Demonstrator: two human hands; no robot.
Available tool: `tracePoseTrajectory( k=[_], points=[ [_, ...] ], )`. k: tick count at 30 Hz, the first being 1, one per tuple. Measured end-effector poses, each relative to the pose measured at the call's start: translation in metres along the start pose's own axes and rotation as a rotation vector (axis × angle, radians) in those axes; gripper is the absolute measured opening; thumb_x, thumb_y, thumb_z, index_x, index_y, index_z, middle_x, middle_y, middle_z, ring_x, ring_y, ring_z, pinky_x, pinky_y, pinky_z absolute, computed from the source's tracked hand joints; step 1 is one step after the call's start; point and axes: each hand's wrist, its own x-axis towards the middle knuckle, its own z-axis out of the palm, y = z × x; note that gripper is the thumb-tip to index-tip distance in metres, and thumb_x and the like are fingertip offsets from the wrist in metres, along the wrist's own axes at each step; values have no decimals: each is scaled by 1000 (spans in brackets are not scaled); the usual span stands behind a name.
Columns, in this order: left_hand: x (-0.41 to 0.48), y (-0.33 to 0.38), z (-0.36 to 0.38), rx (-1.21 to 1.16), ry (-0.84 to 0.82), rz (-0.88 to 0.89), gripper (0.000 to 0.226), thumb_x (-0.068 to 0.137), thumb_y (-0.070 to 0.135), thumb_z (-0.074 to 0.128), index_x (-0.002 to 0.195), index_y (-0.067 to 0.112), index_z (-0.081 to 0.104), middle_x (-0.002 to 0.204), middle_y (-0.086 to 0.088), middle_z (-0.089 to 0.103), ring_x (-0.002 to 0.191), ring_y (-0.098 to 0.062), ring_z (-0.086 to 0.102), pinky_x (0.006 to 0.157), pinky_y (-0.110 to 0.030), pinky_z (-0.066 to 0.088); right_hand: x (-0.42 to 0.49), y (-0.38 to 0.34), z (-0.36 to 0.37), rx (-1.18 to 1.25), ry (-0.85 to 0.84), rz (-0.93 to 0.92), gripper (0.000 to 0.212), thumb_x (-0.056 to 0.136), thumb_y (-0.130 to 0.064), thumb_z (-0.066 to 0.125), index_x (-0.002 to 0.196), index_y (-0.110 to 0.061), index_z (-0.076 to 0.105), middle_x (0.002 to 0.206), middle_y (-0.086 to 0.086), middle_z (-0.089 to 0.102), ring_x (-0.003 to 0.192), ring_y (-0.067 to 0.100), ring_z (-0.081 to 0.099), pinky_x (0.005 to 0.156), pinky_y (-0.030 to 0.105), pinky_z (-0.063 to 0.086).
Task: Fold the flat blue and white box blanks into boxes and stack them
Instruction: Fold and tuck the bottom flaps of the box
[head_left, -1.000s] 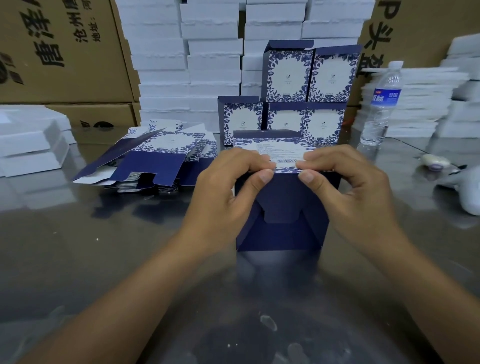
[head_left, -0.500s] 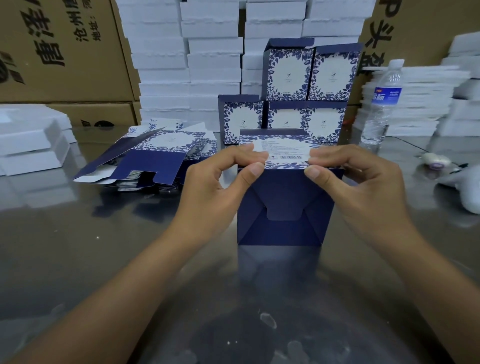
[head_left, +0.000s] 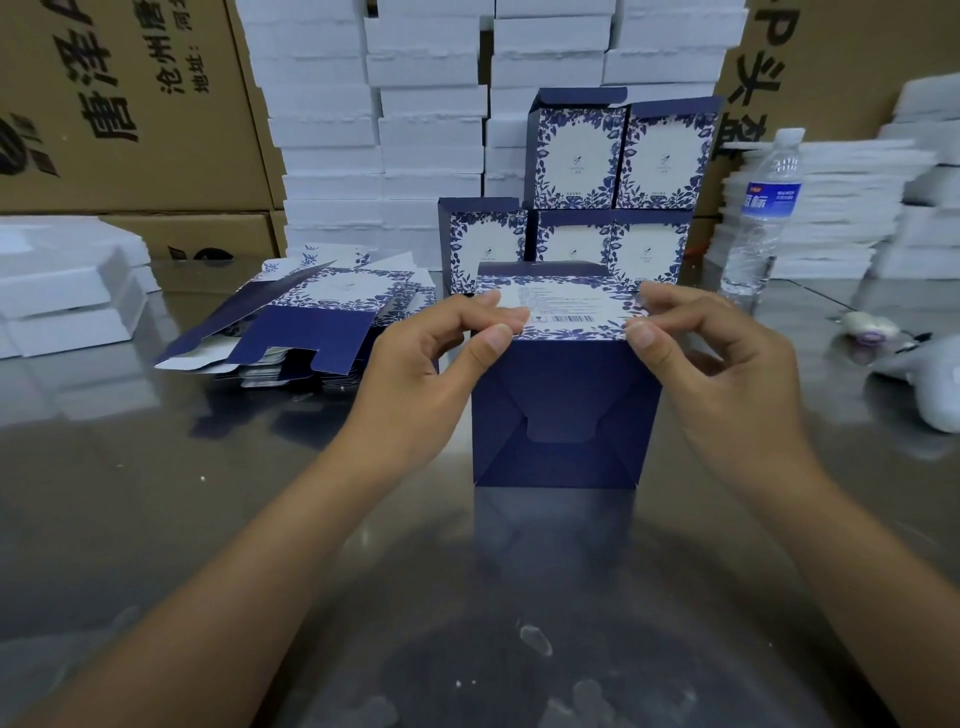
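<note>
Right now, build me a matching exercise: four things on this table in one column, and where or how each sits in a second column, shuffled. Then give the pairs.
Things
1. box in progress
2. flat blanks
3. water bottle
4. finished boxes

Places or states
a. standing upright, right of the stacked boxes
b. stacked in two tiers at the back
c. pinched at its top edge by the left hand and right hand
d. heaped flat, left of the hands

Pairs: 1-c, 2-d, 3-a, 4-b
</note>
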Motion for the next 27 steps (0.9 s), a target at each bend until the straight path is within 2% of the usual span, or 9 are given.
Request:
tracePoseTrajectory(
  k=[3,7,12,15,18,20,22,24,27],
  points=[
    [0,1,-2,-1,-16,-14,21,94,11,49,89,26,63,103,16,67,124,0,50,95,-8,38,-1,1,0,48,-31,59,16,76,-41,58,87,-31,65,103,-11,66,98,-9,59,76,7,44],
    [1,3,-4,-29,-29,-37,25,97,8,45,92,24,64,104,18,66,124,4,47,93,-5,36,0,3,0,94,-60,116,21,80,-40,53,93,-29,65,95,-12,67,86,-4,59,82,18,49],
    [1,-4,-4,-46,8,-24,17,93,13,56,93,27,65,102,21,69,126,2,47,97,-12,40,1,7,0,108,-67,99,21,81,-41,53,92,-28,64,95,-13,67,87,-4,59,84,19,49],
    [-4,-16,-3,89,57,-49,25,82,32,62,105,41,60,126,27,55,132,9,35,107,-23,33,-2,14,-1,60,-109,88,23,80,-49,63,99,-36,59,103,-16,65,99,-1,58,85,17,46],
    [-8,-24,-1,114,49,-126,53,77,42,65,123,55,41,135,40,37,130,16,30,109,-25,31,-7,21,-1,-53,-271,74,54,71,-49,74,113,-48,41,121,-26,54,115,0,52,94,25,48],
    [-9,-28,1,43,-27,-196,69,78,43,70,133,56,31,144,30,35,135,6,32,111,-29,34,-9,23,1,-105,-341,53,67,66,-50,72,118,-55,30,131,-22,45,121,4,48,99,32,47],
    [-11,-30,4,-12,-101,-224,79,80,37,69,141,53,21,149,18,36,136,-4,36,101,-18,42,-9,22,2,-138,-333,35,70,65,-50,69,120,-56,26,137,-13,41,124,12,48,102,40,45],
    [-13,-29,7,-12,-89,-218,79,85,26,66,142,52,19,149,14,36,134,-5,39,90,-9,44,-9,21,4,-179,-304,10,70,69,-44,72,120,-53,25,138,-6,42,122,19,49,101,44,44],
    [-15,-26,11,70,-25,-186,76,87,22,66,135,59,20,148,14,38,133,-8,41,102,-23,44,-11,22,6,-236,-259,-24,72,75,-29,75,121,-50,24,137,-3,44,117,22,52,97,46,46]
  ],
)
